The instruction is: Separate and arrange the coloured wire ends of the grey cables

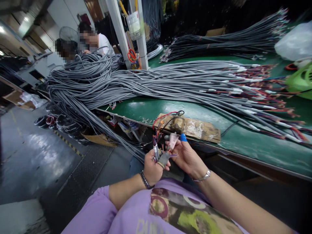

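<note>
My left hand [153, 166] is closed around a bundle of grey cable ends [156, 151], held low in front of the bench edge. Coloured inner wires with bare copper tips [159, 132] fan out above the fist. Just to the right, my right hand [187, 158] has its thumb and fingers apart, with the fingertips beside the short thin wires [174, 155]. Blue tape [183, 137] wraps the thumb, and a pinkish cover [173, 141] sits over a finger. Whether the partly hidden fingers touch a wire is unclear.
A worn wooden board [195, 128] with red and black leads lies at the green bench's [136, 109] front edge. Long grey cables [156, 79] spread behind it. A post holder [134, 27], green basket [301, 81] and plastic bag [296, 42] surround them. People sit at far left.
</note>
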Action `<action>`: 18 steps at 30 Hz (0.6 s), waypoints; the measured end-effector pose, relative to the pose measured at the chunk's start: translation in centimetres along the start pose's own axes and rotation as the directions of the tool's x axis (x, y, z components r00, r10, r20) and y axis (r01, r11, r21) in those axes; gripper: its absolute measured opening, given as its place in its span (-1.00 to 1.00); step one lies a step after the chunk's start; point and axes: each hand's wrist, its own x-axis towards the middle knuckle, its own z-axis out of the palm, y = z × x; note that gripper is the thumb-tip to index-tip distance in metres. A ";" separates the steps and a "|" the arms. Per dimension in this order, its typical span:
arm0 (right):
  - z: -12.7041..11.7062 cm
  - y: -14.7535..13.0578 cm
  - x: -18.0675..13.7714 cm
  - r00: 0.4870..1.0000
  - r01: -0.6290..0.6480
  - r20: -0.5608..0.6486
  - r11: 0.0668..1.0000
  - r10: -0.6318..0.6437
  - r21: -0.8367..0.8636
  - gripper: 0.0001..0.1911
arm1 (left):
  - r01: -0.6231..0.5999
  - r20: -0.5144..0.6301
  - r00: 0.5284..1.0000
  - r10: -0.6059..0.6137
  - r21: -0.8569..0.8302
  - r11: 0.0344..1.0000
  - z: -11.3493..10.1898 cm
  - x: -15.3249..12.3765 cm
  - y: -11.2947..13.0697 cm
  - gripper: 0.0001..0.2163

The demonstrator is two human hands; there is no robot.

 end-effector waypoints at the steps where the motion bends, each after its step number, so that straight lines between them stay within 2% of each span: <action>1: -0.4 0.0 -0.2 0.999 -0.024 0.023 1.000 0.024 -0.006 -0.55 | 0.006 0.002 1.000 -0.006 0.003 1.000 -0.2 -0.1 0.0 -0.56; 4: -1.6 -0.2 -0.7 0.987 -0.132 0.089 0.990 0.136 -0.054 -0.53 | 0.026 0.008 1.000 -0.026 0.005 1.000 -0.8 -0.4 -0.3 -0.56; 7: -2.0 -0.4 -1.3 0.967 -0.188 0.135 0.962 0.217 -0.199 -0.56 | 0.041 0.032 0.999 -0.041 0.008 0.999 -1.1 -0.5 -0.5 -0.57; 12: -0.8 -0.9 -2.0 0.966 -0.042 0.206 0.883 0.154 -0.467 -0.70 | 0.104 0.141 0.984 -0.109 0.040 0.994 -1.3 -0.4 -0.4 -0.61; 16: -0.5 -1.2 -2.3 0.946 0.029 0.274 0.799 0.171 -0.601 -0.72 | 0.160 0.327 0.924 -0.200 0.146 0.976 -1.6 -0.1 -0.6 -0.65; 18: -1.1 -1.2 -2.3 0.953 0.053 0.261 0.766 0.152 -0.640 -0.72 | 0.161 0.364 0.906 -0.216 0.174 0.971 -1.7 0.1 -0.8 -0.66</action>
